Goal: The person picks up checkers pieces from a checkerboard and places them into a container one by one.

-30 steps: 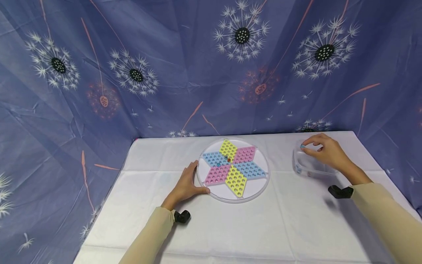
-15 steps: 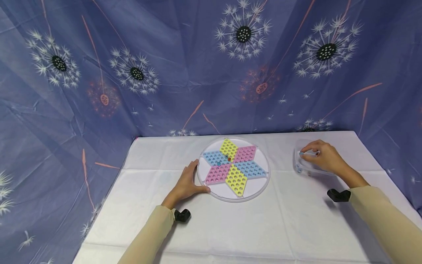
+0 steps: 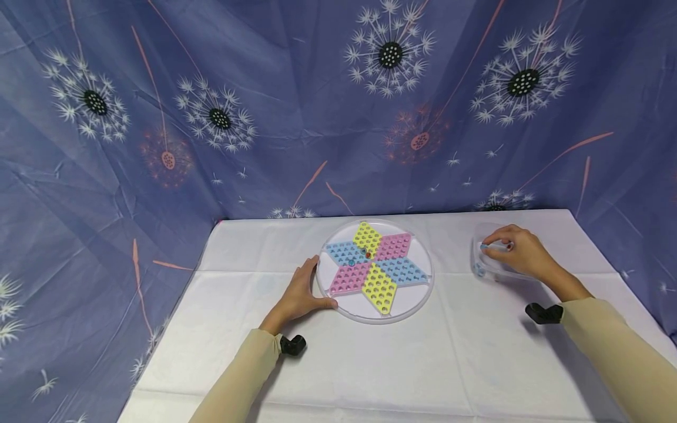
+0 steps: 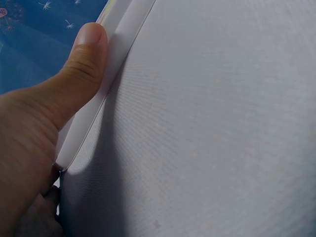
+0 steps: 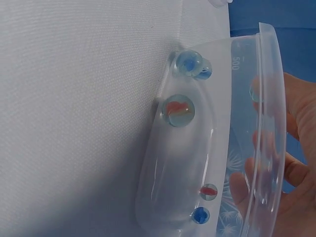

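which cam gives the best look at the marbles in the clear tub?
Right wrist: the marbles show large through the clear tub, red and blue swirls visible. Head view shows only specks in the tub beside the right hand. Left wrist shows none.

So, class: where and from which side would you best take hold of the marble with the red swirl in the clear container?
Probably from above, through the open top of the clear container: pinch the red-swirl marble across its round sides with fingertips. It lies on the floor near the wall, apart from the blue marbles.

head view looks forward and down over the whole bench (image 3: 370, 364); both wrist views sit close, skimming that same bench.
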A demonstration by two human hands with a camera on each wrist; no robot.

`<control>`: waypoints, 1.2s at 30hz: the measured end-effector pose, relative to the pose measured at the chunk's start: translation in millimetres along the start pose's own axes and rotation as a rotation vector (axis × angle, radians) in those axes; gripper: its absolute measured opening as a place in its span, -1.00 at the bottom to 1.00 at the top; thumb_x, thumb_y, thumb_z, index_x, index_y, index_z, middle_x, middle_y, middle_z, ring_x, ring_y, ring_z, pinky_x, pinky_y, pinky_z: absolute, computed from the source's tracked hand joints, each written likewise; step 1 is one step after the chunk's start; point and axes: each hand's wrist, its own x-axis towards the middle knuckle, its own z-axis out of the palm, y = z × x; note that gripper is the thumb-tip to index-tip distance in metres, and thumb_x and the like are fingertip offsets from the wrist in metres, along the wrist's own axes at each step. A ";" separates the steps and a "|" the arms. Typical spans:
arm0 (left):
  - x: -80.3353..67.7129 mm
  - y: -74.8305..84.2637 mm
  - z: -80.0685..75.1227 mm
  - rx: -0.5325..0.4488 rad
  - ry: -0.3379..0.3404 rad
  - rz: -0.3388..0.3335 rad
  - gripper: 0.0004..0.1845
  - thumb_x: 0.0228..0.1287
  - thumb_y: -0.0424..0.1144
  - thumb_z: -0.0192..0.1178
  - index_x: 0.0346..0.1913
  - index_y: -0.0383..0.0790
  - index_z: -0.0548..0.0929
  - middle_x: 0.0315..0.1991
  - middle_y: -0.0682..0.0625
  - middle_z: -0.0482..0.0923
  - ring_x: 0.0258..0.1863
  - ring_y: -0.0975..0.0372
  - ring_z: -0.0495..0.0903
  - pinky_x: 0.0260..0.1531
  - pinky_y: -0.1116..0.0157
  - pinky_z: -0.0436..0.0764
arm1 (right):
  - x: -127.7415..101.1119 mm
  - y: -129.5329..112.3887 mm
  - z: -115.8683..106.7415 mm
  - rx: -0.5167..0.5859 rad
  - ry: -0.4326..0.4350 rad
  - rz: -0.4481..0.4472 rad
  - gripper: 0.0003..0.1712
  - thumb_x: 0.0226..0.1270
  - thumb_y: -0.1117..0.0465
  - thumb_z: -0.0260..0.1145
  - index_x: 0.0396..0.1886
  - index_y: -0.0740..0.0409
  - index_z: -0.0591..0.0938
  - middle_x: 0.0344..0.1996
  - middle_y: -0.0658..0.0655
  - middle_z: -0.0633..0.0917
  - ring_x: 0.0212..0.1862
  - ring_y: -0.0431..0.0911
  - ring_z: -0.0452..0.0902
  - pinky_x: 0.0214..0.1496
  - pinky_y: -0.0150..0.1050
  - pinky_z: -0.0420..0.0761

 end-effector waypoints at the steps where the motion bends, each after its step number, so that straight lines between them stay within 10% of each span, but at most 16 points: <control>1: 0.2 -0.3 0.2 0.001 0.000 0.002 0.42 -0.17 0.11 0.69 0.65 -0.25 -0.01 0.65 -0.14 0.00 0.64 0.00 -0.13 0.62 0.06 -0.17 | -0.1 -0.1 -0.1 -0.004 0.005 -0.002 -0.78 0.31 0.17 0.50 -0.10 0.15 0.82 0.05 0.39 0.62 -0.22 0.16 0.55 -0.38 -0.25 0.50; 36: -1.8 3.1 -0.4 0.004 0.010 0.000 0.40 -0.17 0.10 0.69 0.65 -0.23 0.02 0.64 -0.18 0.01 0.64 -0.03 -0.11 0.61 0.02 -0.12 | -2.8 -8.9 -9.9 -0.001 -0.002 -0.038 -0.62 0.33 0.15 0.50 0.08 0.19 0.74 0.05 0.32 0.63 -0.12 0.22 0.60 -0.36 -0.28 0.57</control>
